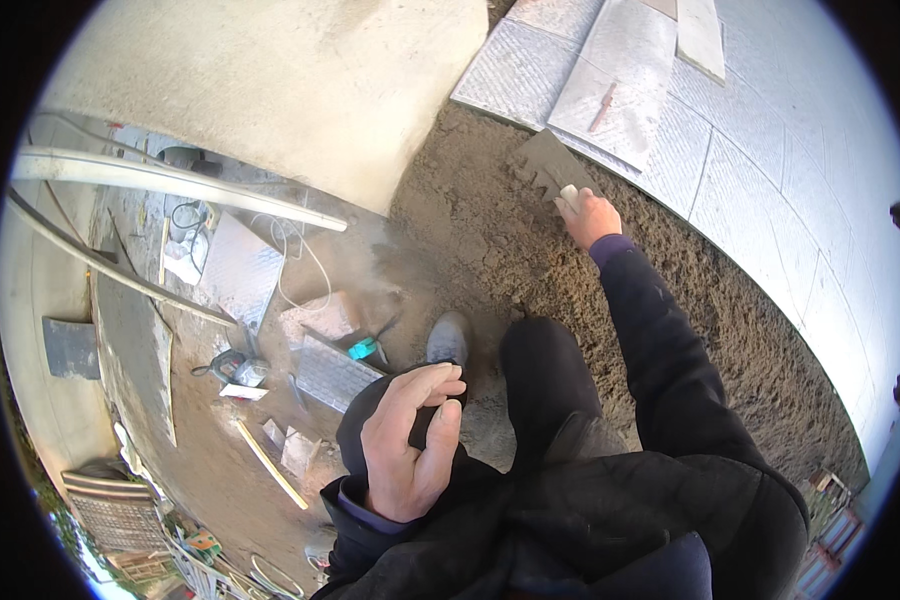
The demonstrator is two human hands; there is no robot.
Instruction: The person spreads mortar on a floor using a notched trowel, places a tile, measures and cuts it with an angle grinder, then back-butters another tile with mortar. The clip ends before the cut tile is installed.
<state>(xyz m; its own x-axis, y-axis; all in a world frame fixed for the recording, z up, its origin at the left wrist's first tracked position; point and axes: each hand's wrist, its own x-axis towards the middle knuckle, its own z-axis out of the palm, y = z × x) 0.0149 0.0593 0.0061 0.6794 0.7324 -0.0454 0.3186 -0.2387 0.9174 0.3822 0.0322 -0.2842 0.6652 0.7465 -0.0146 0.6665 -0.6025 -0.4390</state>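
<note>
Dark jacket cloth (610, 520) is closest, on the near side of the dirt bed (490, 220). Left of the dirt bed, the left hand (410, 445) is up over the left knee (365, 420), its fingers bent and its thumb a little apart from them. At the far part of the dirt bed, the right hand (590, 218) is closed tight on the handle of a flat gray trowel (550, 165). Its blade lies on the dirt, just beside the edge of a loose pale slab (625, 75), so that side is tight. Pale tiles (750, 190) run along the right edge of the dirt bed, and a cream wall (300, 90) stands at its far left edge. Bare, bumpy dirt gives the trowel lots of room toward the knees.
</note>
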